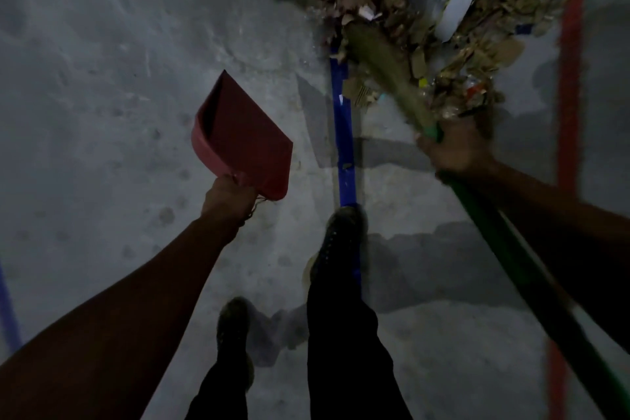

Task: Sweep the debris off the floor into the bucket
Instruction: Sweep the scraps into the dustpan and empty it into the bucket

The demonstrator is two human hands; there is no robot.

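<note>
- I read this as the gathering step: the debris (pixel 429 10) lies heaped on the concrete floor (pixel 102 61) at the top of the view, and none of it is in a container yet.
- My right hand (pixel 456 150) is wrapped around the green handle of the broom (pixel 385 68), high up near the head, with the fingers closed round it. The bristles lie against the near edge of the heap, blurred, so I judge a stroke is in progress.
- My left hand (pixel 230 196) grips the red dustpan (pixel 243 140) by its handle, fingers curled round it. The pan is held off to the left, well apart from the heap, and looks empty.
- The bucket is not in view, so I cannot say where it stands.
- A blue tape line (pixel 344 133) runs along the floor from my front shoe (pixel 341 239) up to the heap, and a red line (pixel 571 85) runs along the right side.
- Next, as I judge it, the pan's lip has to go flat on the floor just beside the heap, mouth facing the broom, so the bristles can pull scraps in.
- The scraps look light and papery, so short strokes seem wiser than hard ones.
</note>
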